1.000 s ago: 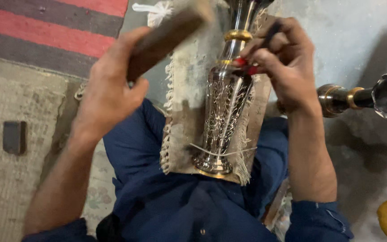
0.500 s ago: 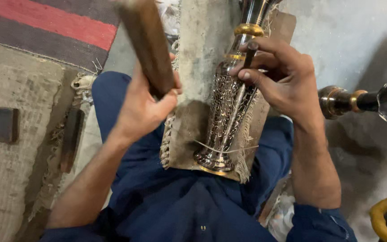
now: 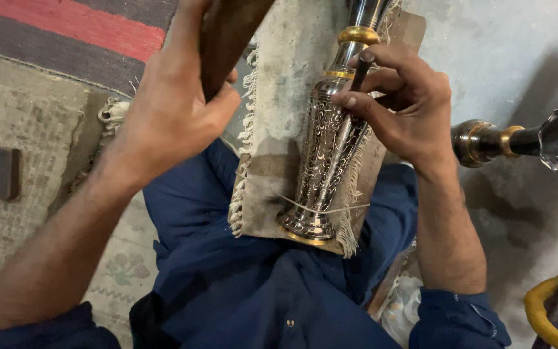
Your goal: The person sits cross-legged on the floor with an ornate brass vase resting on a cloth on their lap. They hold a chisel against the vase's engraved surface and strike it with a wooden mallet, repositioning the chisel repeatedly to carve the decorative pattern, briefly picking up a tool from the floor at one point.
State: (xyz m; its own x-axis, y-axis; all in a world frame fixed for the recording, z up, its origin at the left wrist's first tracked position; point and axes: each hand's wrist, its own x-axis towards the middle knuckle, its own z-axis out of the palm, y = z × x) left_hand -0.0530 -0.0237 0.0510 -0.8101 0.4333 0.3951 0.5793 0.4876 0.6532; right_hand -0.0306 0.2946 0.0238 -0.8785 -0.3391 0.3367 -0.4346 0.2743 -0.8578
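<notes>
So the vase (image 3: 326, 161) lay lengthwise on a worn, fringed cloth pad (image 3: 279, 123) over a wooden board (image 3: 409, 32) that rested across the person's lap. A thin string (image 3: 321, 210) ran across the vase's lower end, just above its foot, which sat at the near edge of the pad. The fringe hung off the pad's left and right edges. Under all that was the floor: a pale patterned rug (image 3: 27, 123) on the left with a small dark block (image 3: 1, 172) lying on it, and a red and grey striped mat (image 3: 79, 26) at the far left corner. Bare grey concrete floor (image 3: 505, 58) was on the right.
</notes>
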